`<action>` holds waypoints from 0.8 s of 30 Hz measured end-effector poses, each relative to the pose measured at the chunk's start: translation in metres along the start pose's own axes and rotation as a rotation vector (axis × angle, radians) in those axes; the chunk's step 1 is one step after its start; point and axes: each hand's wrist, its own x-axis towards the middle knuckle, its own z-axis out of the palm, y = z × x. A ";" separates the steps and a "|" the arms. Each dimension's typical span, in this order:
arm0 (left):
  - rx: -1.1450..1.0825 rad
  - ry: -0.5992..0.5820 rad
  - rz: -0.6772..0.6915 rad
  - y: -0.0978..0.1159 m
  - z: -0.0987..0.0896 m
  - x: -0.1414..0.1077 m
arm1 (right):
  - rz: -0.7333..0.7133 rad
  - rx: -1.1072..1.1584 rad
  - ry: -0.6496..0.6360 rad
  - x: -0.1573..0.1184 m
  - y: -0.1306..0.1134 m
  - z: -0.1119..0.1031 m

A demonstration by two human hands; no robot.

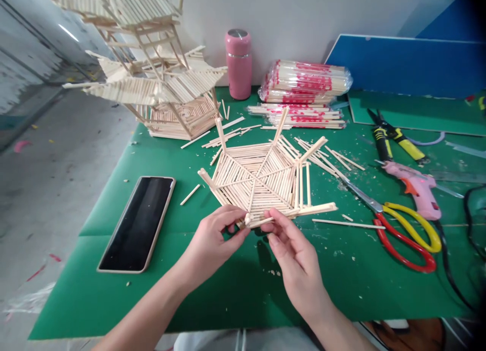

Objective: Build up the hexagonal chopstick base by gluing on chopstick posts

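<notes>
A hexagonal frame of thin wooden sticks (256,178) lies on the green table, with short posts rising from its corners. My left hand (220,234) pinches the near corner of this frame, beside the base of a post that points toward the camera. Just to the right, my right hand (290,244) has its thumb and fingers bent around a short stick (261,222) along the frame's near edge. Its fingertips are close together at that stick. Parts of the corner are hidden behind the fingers.
A stick pagoda (182,118) stands back left, beside a pink bottle (239,67) and wrapped stick bundles (307,82). Scissors (412,239), a pink glue gun (413,186) and pliers (383,143) lie right. A phone (137,224) lies left on the green table (212,300). Loose sticks surround the frame.
</notes>
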 end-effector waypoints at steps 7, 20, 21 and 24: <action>0.091 0.080 0.173 -0.004 0.008 0.002 | 0.071 0.129 -0.013 -0.002 0.003 0.006; 0.076 0.055 0.206 -0.011 -0.001 0.001 | -0.043 -0.128 0.029 0.000 0.009 0.009; 0.077 0.056 0.207 -0.012 -0.001 0.000 | -0.070 -0.165 0.034 0.001 0.010 0.009; 0.083 0.031 0.214 -0.014 0.000 -0.003 | -0.112 -0.223 0.043 0.002 0.011 0.007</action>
